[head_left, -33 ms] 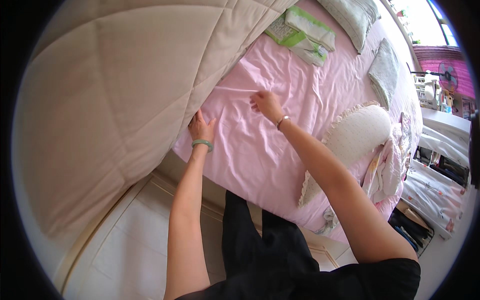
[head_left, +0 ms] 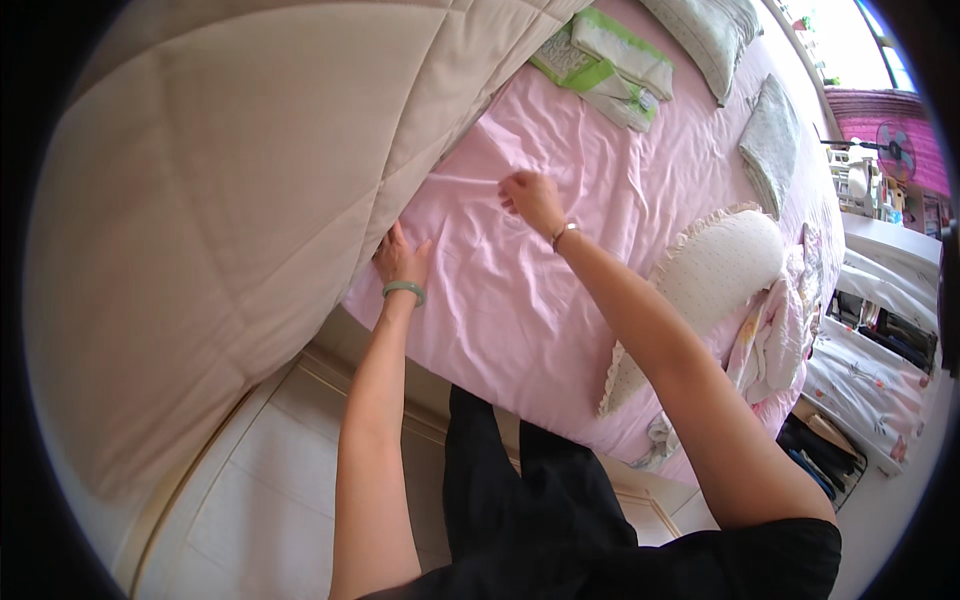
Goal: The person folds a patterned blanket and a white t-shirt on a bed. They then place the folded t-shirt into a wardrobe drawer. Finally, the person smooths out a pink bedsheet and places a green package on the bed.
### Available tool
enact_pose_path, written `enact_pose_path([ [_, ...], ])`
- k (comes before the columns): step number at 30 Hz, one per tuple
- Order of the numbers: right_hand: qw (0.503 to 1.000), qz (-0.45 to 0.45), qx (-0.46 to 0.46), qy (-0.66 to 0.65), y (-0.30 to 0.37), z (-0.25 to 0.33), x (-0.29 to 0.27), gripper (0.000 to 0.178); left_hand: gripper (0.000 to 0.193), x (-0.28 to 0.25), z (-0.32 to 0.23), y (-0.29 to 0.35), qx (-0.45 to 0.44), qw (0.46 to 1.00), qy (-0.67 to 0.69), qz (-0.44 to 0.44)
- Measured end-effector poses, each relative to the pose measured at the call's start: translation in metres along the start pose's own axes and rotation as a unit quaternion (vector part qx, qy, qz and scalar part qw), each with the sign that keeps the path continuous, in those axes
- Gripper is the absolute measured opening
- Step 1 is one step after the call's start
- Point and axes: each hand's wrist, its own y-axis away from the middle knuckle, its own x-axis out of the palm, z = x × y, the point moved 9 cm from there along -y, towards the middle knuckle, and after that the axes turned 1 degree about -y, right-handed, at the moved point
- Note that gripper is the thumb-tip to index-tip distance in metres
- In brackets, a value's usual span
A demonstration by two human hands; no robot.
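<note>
My left hand (head_left: 402, 262), with a green bangle at the wrist, presses on the pink bed sheet (head_left: 490, 290) along the beige padded headboard (head_left: 280, 150). Its thumb stands apart, and the fingertips reach into the seam between sheet and headboard, partly hidden there. Over the sheet, farther in, is my right hand (head_left: 533, 203), wearing a thin bracelet. Its fingers are curled inward; whatever they may hold is hidden. Creases in the sheet run from the headboard toward this hand.
Green-and-white packages (head_left: 610, 65) lie near the headboard. Grey pillows (head_left: 705, 45), a frilled cream pillow (head_left: 720, 265) and crumpled cloth (head_left: 765, 345) are farther right. A fan (head_left: 893, 150) and curtained shelves (head_left: 870, 385) stand beyond the bed. Tiled floor (head_left: 260, 500) shows at lower left.
</note>
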Motion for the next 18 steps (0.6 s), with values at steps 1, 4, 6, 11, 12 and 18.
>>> enact_pose_path([
  [1, 1.0, -0.012, -0.011, -0.006, -0.025, -0.006, -0.007, 0.022, 0.068, 0.018, -0.005, -0.004, -0.025, 0.998, 0.025, 0.059],
  [4, 0.981, -0.096, -0.081, 0.15, -0.076, 0.005, -0.013, 0.031, 0.034, 0.02, -0.017, -0.003, 0.022, 0.997, 0.019, 0.071],
  [6, 0.965, -0.152, -0.068, 0.202, -0.096, 0.017, -0.008, 0.061, 0.034, 0.017, -0.024, 0.015, 0.093, 0.991, 0.001, 0.1],
  [11, 0.929, -0.133, 0.023, 0.344, -0.119, 0.029, 0.001, 0.08, 0.042, -0.035, -0.064, 0.051, 0.19, 0.971, 0.1, 0.104],
  [12, 0.918, -0.121, 0.048, 0.374, -0.123, 0.026, 0.0, 0.076, 0.04, -0.037, -0.063, 0.052, 0.168, 0.971, 0.118, 0.12],
  [18, 0.926, -0.204, 0.035, 0.315, -0.155, -0.011, -0.059, 0.044, 0.028, 0.0, 0.028, 0.061, -0.144, 0.932, 0.151, 0.297],
])
